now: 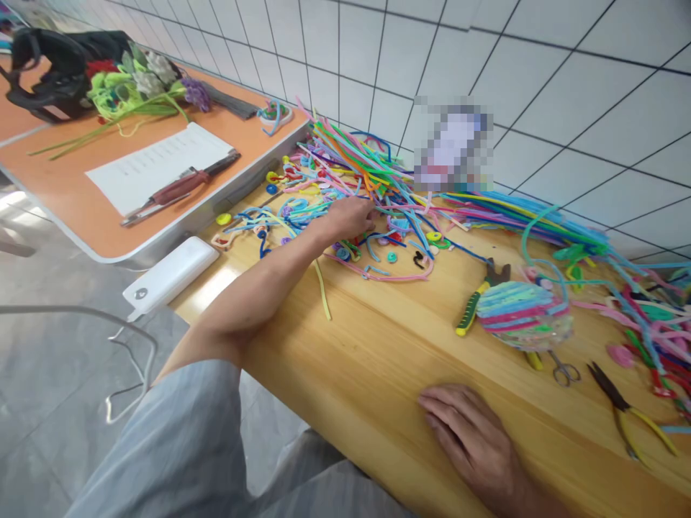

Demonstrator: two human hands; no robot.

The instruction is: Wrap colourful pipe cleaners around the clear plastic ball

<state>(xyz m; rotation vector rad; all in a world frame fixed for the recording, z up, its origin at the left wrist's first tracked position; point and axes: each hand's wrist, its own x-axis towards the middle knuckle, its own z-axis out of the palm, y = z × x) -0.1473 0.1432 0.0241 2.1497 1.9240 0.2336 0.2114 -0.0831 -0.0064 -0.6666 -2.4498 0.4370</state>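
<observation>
My left hand (352, 218) reaches into a tangled pile of coloured pipe cleaners (307, 208). Its fingers are curled downward among the stems, and whatever they may pinch is hidden. On the wooden table, my right hand (469, 435) lies palm down with its fingers stretched out and nothing in it. Beyond the right hand sits a rounded form striped with pipe cleaners (521, 313), some of its surface clear or pale. Green-and-yellow cutting pliers (476, 298) lie beside it. Small scissors (565, 370) and yellow-handled long-nose pliers (626, 410) are farther right.
Long pipe cleaners (518, 219) run along the tiled wall, near a blurred phone-like object (453, 147). A white box-shaped device (170, 277) sits at the table's left edge. The orange table (70, 194) carries a paper sheet (162, 162), a red-handled tool (181, 188) and pipe-cleaner flowers (145, 79).
</observation>
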